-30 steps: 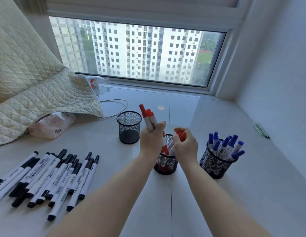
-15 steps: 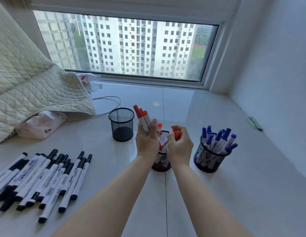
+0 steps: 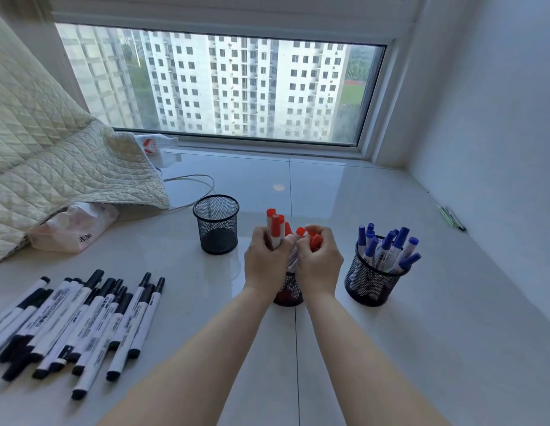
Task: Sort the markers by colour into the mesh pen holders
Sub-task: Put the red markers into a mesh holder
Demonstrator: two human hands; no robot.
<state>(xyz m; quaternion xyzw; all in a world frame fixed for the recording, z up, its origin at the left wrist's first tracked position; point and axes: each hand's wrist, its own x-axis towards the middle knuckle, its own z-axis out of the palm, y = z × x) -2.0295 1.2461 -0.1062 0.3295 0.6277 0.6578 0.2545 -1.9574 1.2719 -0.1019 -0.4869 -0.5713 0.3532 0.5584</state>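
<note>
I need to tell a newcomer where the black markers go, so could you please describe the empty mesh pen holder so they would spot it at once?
Start at the wide window and come down onto the white surface. Three black mesh holders stand there in a loose row; take the leftmost, the empty mesh holder. Unlike the other two, it holds no markers.
</note>
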